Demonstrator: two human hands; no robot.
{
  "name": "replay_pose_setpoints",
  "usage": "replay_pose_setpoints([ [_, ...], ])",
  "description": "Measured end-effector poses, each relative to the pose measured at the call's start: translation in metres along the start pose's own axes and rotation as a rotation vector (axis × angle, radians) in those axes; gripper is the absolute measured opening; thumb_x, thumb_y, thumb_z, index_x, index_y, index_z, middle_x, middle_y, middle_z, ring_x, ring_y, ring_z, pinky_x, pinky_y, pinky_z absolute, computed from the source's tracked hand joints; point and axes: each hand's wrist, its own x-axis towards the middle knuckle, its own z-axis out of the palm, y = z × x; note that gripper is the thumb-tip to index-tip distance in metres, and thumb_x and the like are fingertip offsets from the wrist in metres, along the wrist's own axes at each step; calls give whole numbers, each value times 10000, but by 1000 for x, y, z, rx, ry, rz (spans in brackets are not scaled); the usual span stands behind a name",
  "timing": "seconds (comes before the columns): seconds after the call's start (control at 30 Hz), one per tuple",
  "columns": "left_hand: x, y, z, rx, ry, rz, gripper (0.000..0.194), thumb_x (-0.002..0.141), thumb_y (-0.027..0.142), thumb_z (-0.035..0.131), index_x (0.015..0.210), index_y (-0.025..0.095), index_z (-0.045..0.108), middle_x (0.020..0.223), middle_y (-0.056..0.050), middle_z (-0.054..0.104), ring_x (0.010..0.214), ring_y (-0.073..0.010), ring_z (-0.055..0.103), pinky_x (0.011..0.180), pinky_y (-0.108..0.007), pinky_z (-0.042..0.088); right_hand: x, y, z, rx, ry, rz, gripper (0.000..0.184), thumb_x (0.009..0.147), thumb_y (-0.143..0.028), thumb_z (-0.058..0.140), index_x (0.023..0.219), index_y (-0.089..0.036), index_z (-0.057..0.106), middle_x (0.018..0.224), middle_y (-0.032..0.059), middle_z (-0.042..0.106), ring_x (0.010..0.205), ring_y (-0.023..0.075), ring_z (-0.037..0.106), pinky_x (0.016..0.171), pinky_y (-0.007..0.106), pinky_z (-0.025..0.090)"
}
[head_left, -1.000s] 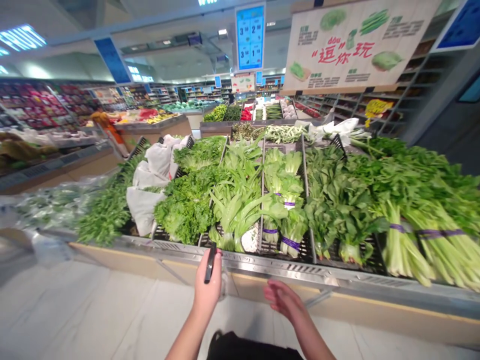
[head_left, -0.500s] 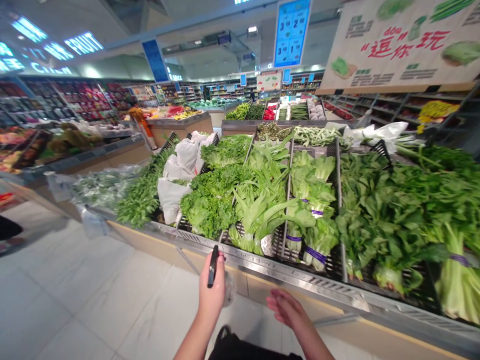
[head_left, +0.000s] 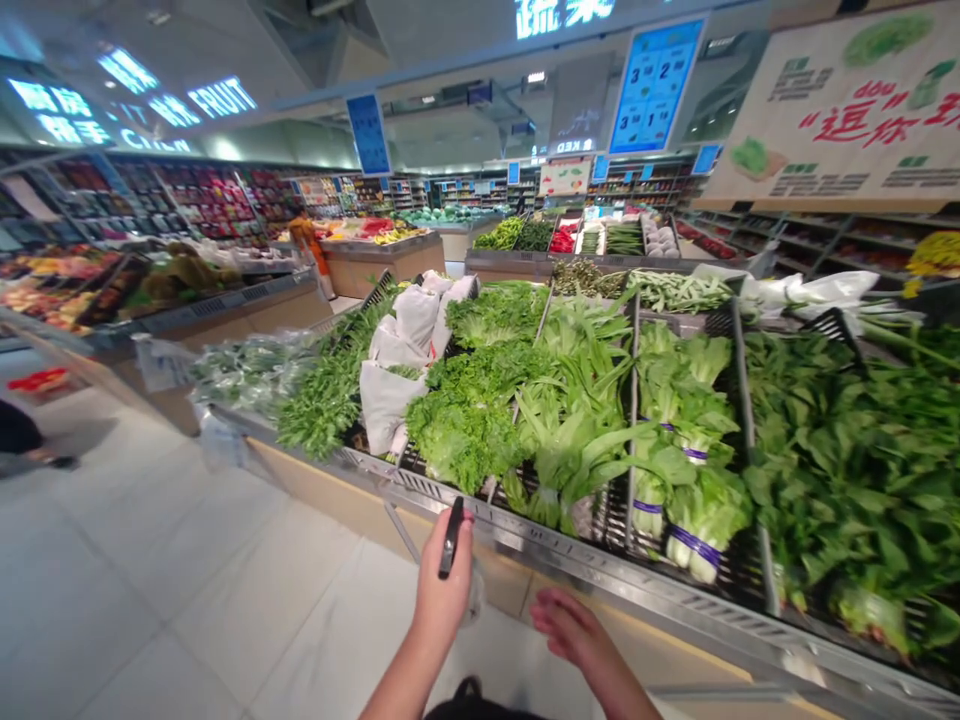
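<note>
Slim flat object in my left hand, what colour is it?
The slim flat object is black, clearest in the head view.

Bright indoor light, glowing overhead signs [head_left: 223,97], soft background, edges stretched and blurred

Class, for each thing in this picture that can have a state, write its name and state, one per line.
Left hand: closed around a black object
Black object: held, tilted
Right hand: apparently empty, fingers loosely curled
Bok choy: bundled with purple bands
Curly greens: piled, no band showing
Price screen: lit
FRUIT sign: lit
</note>
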Motion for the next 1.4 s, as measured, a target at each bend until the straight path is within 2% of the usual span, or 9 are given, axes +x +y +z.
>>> replay_pose_setpoints([
  [0.1,25,-4,-32,27,115,8,478,930,661,579,939,207,726,906,-73,765,919,-287,733,849,-375,576,-2,2,17,-5,5,1,616,639,-708,733,1067,-264,742,1121,90,816,1143,327,735,930,413,523],
  [0.2,43,-6,-57,29,117,32,455,936,640,589,993,211,729,980,-79,772,992,-291,725,901,-374,560,-5,3,33,-9,24,10,578,650,-674,724,1054,-260,732,1114,86,818,1131,311,738,901,385,517],
  [0.47,48,-14,-66,-12,-198,114,350,1006,529,535,1021,219,699,966,-61,752,962,-259,709,843,-334,549,2,11,95,19,56,43,515,636,-613,725,1016,-265,721,1085,72,817,1111,293,743,846,338,506],
  [0.63,73,-28,-107,7,-16,73,402,979,590,545,973,218,696,932,-59,745,928,-264,702,836,-339,541,-3,27,121,21,40,94,585,600,-643,723,1039,-255,722,1115,88,808,1137,307,731,869,346,507],
  [0.73,77,-28,-121,12,-12,82,426,971,613,545,956,213,691,910,-58,737,913,-262,700,822,-338,544,-5,21,123,35,48,87,552,634,-633,707,1038,-257,723,1117,90,807,1136,302,730,892,354,504],
  [0.93,60,-23,-107,-29,-189,108,439,973,605,557,1086,211,717,1033,-95,769,1028,-285,718,899,-371,559,5,-5,139,142,112,1,487,631,-610,757,960,-254,719,1064,97,809,1118,313,734,881,361,508],
  [1.07,63,-28,-108,-46,-156,99,440,966,614,571,1060,214,729,1040,-98,782,1052,-297,722,948,-400,555,7,-2,144,161,82,-28,555,603,-672,799,960,-253,731,1072,101,810,1110,326,735,847,359,518],
  [1.2,66,-32,-104,-51,-154,83,431,964,616,575,1007,209,711,969,-86,769,976,-287,723,880,-376,566,2,8,132,173,75,3,612,559,-725,825,953,-263,739,1110,116,809,1153,353,721,873,378,522],
  [1.4,39,-13,-60,-96,-489,153,312,1024,492,523,1036,223,680,965,-64,742,919,-246,702,848,-338,547,-3,10,121,255,160,-69,640,626,-761,767,1019,-256,747,1075,95,820,1131,322,731,905,370,515],
])
